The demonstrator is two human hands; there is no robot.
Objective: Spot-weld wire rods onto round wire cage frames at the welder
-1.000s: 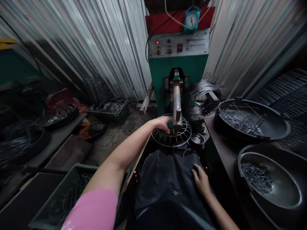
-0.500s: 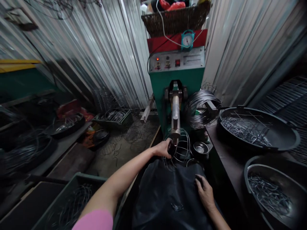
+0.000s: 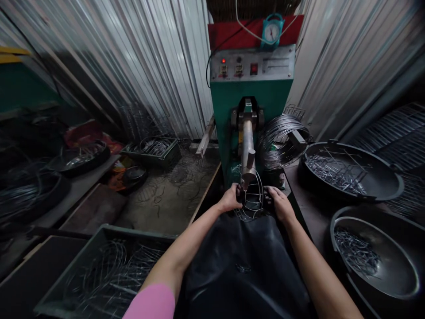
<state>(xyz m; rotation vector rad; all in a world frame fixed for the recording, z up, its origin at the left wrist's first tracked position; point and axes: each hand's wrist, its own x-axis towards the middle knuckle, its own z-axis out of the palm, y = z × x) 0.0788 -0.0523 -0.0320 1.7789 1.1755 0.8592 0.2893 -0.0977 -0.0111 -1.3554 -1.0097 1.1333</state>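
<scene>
A round wire frame [image 3: 255, 195] of curved bars sits under the tip of the metal arm [image 3: 248, 141] of a green machine, which looks like a spot welder. My left hand [image 3: 229, 199] pinches the frame's left side, close to the arm's tip. On the opposite side my right hand [image 3: 280, 202] has its curled, darkened fingers closed at the frame's rim. A black apron [image 3: 239, 252] covers my lap just below, with a few small wire pieces [image 3: 243, 268] lying on it.
A wire coil [image 3: 282, 141] hangs right of the arm. Two dark pans [image 3: 385, 177] with small metal pieces stand at the right. At the lower left is a green crate [image 3: 66, 283] of wire parts. Loose wire [image 3: 189, 177] litters the floor. The machine's panel [image 3: 252, 64] has a red light.
My right hand has moved up from the apron to the wire frame's right side. My left hand stays at the frame's left side. The view has tilted down slightly.
</scene>
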